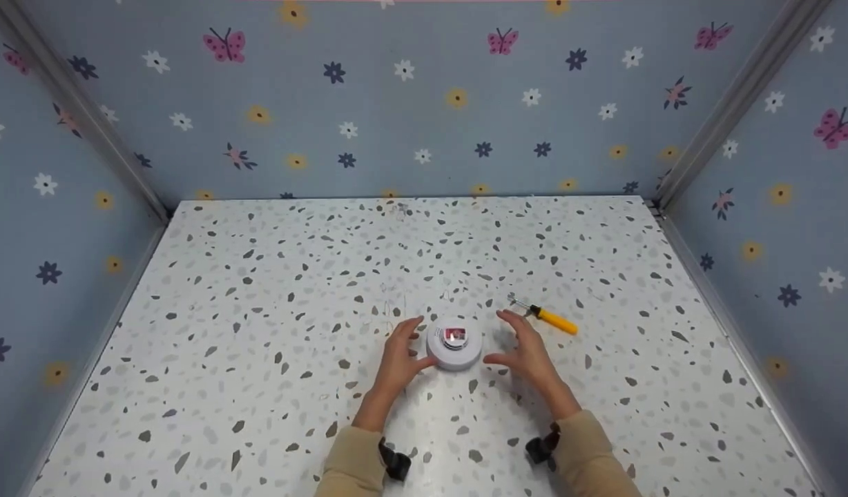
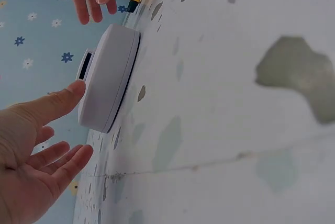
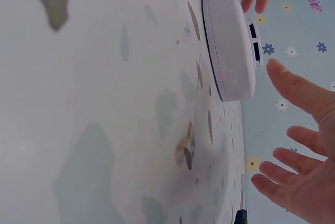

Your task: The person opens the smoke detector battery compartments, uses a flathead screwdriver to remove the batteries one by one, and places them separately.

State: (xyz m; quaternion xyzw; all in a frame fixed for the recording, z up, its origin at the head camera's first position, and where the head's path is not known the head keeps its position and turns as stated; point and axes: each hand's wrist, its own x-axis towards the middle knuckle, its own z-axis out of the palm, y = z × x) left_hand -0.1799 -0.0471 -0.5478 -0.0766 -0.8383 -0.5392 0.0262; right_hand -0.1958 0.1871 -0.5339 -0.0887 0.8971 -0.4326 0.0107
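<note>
A round white smoke detector (image 1: 454, 360) lies flat on the speckled tabletop, its raised centre marked with a red and white sticker (image 1: 455, 336). My left hand (image 1: 398, 360) is beside it on the left, fingers apart. In the left wrist view the thumb comes up to the smoke detector (image 2: 111, 72); I cannot tell whether it touches. On the other side, my right hand (image 1: 532, 355) is spread with a gap to the smoke detector. The right wrist view shows that hand (image 3: 306, 150) holding nothing. A screwdriver (image 1: 556, 321) with a yellow handle lies just beyond the right hand.
The white speckled tabletop (image 1: 258, 331) extends around both hands. Blue panels with flowers and butterflies (image 1: 424, 103) enclose it at the back and both sides, with grey metal strips (image 1: 735, 96) at the corners.
</note>
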